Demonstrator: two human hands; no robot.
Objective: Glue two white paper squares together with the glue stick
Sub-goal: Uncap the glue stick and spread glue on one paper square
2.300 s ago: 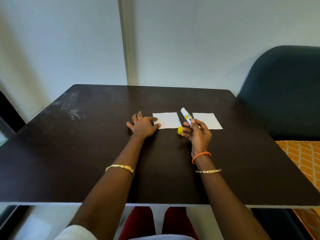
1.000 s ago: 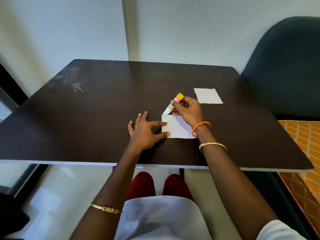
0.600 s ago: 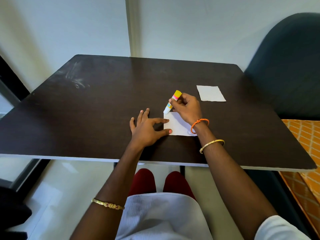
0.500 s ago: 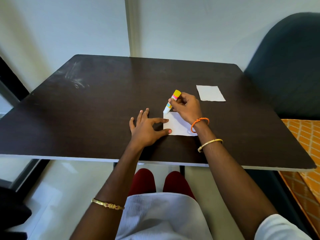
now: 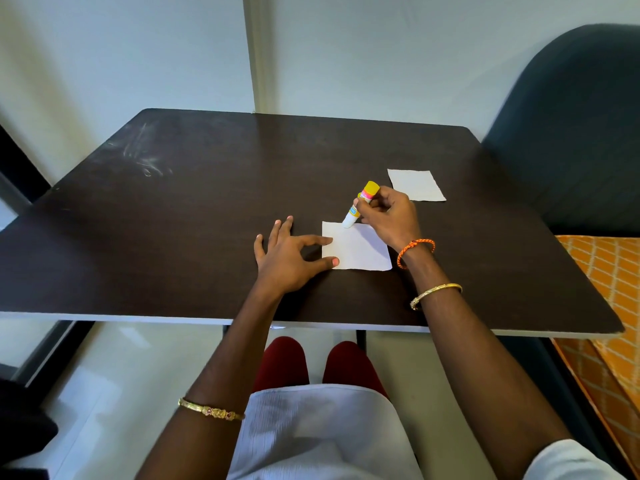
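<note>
A white paper square (image 5: 356,249) lies on the dark table (image 5: 194,209) in front of me. My left hand (image 5: 289,258) rests flat beside it, with forefinger and thumb pressing on its left edge. My right hand (image 5: 389,216) grips the glue stick (image 5: 360,204), a white tube with a yellow end pointing up. Its lower tip touches the paper's far edge. The second white paper square (image 5: 415,185) lies apart at the back right, untouched.
A dark upholstered chair (image 5: 571,133) stands to the right of the table, with an orange patterned cloth (image 5: 609,289) below it. The wall runs just behind the table's far edge. My knees show under the near edge.
Since the earliest frame the near paper has come closer to me and the glue stick has been turned tip down. Over the last second its tip stays on the paper's far edge.
</note>
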